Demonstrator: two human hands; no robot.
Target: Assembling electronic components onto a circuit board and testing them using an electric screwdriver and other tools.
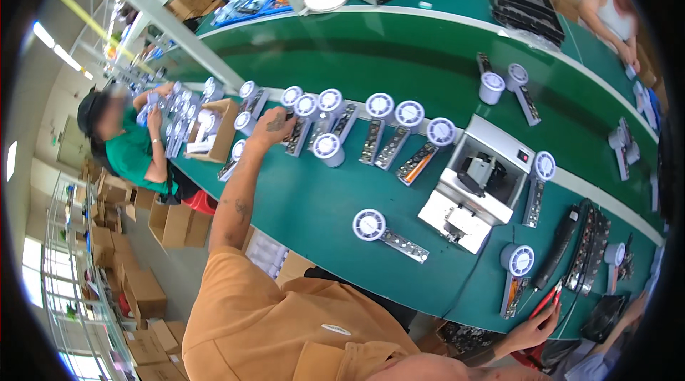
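My left arm stretches out to the far left part of the green bench. My left hand [275, 126] has its fingers curled at a row of units, each a white round ribbed head [305, 105] on a narrow circuit-board strip [297, 136]. What its fingertips hold is hidden. At the lower right, my right hand [539, 325] is closed round red-handled pliers [548, 300]. Near the front lies a single unit, its white head [369, 225] joined to a pale strip [405, 245]. Another unit with a white head [520, 260] stands near the pliers.
A silver bench machine [479, 174] stands right of the row. A black bar-shaped thing [558, 249] lies at right. Behind runs a green conveyor [428, 60] carrying more units. A co-worker in green [135, 142] sits at left beside a cardboard box [222, 140] of parts.
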